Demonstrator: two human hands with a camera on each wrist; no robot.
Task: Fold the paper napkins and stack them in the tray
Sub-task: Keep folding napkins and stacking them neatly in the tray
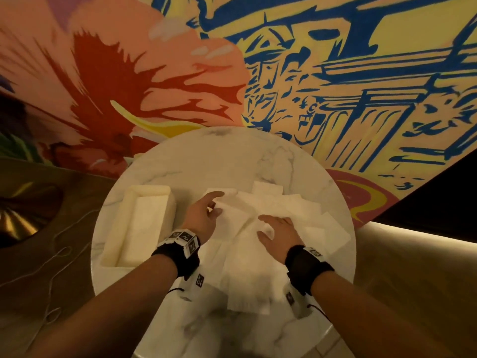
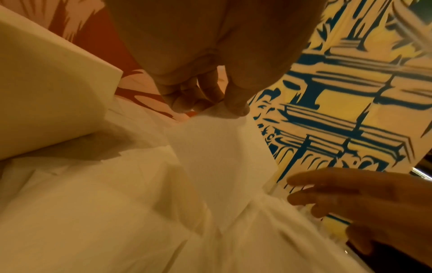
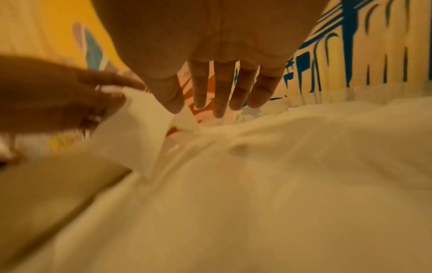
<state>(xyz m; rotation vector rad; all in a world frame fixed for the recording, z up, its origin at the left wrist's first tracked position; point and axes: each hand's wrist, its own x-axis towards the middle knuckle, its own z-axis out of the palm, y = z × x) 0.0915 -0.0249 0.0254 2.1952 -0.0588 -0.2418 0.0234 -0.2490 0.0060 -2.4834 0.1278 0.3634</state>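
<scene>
Marble table (image 1: 232, 156): tray (image 1: 165, 188) left holds some napkins; loose pile (image 1: 296, 210) remains right. Left hand (image 1: 204, 215) pinches napkin (image 2: 222, 157) corner; right hand (image 1: 278, 233) flat, fingers straight, empty.

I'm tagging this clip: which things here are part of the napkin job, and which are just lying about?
Job:
napkins, loose on the table
lifted napkin, pinched by left hand
tray
right hand, flat on the pile

Lying about:
cable
mural

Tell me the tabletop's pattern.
White marble with grey veins on the table, clearest in the head view.
</scene>
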